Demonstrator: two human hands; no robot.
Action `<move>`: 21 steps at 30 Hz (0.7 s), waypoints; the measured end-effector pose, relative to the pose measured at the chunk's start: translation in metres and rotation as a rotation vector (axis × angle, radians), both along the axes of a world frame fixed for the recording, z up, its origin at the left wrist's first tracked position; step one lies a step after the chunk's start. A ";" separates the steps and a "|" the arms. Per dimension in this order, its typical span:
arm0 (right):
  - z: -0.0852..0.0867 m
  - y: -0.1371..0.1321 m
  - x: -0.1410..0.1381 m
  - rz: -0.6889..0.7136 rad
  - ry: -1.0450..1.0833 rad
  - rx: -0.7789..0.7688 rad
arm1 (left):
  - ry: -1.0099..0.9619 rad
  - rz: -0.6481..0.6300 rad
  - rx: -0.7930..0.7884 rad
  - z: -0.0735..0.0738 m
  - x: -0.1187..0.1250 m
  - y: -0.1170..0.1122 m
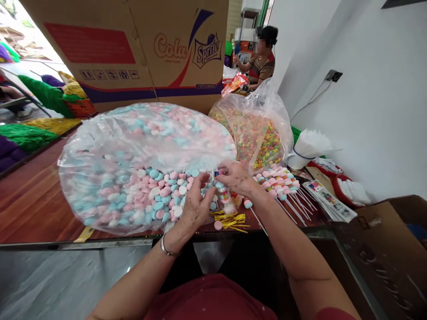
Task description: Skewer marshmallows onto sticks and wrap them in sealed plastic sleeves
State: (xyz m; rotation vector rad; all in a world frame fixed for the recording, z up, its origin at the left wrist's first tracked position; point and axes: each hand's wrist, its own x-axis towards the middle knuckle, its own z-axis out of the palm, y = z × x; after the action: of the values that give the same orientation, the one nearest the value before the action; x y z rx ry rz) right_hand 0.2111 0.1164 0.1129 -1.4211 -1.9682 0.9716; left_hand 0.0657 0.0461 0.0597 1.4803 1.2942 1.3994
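Note:
A clear printed packet (pixel 226 199) with a marshmallow skewer inside stands between my hands at the near edge of the open marshmallow bag. My right hand (pixel 237 178) is closed on its upper end, fingers bent over the top. My left hand (pixel 196 205), with a bracelet at the wrist, is just left of the packet, thumb and forefinger apart and nothing visible between them. Loose pink, white and blue marshmallows (pixel 167 191) spill from the large clear bag (pixel 100 146) beside it. Gold twist ties (pixel 233 221) lie below the packet, near a single marshmallow (pixel 218 225).
Several finished marshmallow skewers (pixel 278 180) lie at the right, beside flat printed packets (pixel 328 200) and a tub of white sticks (pixel 312 146). Behind stand a bag of coloured ring candies (pixel 256 138) and a large carton (pixel 150 53). Another person (pixel 263 62) sits beyond.

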 end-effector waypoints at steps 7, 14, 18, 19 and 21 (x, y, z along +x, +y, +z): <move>0.006 -0.029 0.006 0.032 0.485 -0.351 | -0.391 -0.352 -0.298 0.016 0.006 -0.005; -0.006 -0.053 0.007 0.125 0.521 -0.410 | -0.649 -0.399 -0.599 0.016 0.002 -0.030; -0.015 -0.065 0.009 0.141 0.541 -0.327 | -0.705 -0.512 -0.681 0.013 -0.009 -0.039; -0.018 -0.068 0.009 0.149 0.545 -0.302 | -0.707 -0.533 -0.684 0.011 -0.010 -0.041; -0.022 -0.074 0.008 0.191 0.537 -0.278 | -0.722 -0.577 -0.693 0.008 -0.013 -0.043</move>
State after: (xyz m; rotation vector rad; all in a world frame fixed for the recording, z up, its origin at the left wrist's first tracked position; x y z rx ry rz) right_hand 0.2191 0.0425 0.0911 -0.9693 -1.6237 1.5751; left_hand 0.0527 0.0028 0.0681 0.6755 0.6842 0.8312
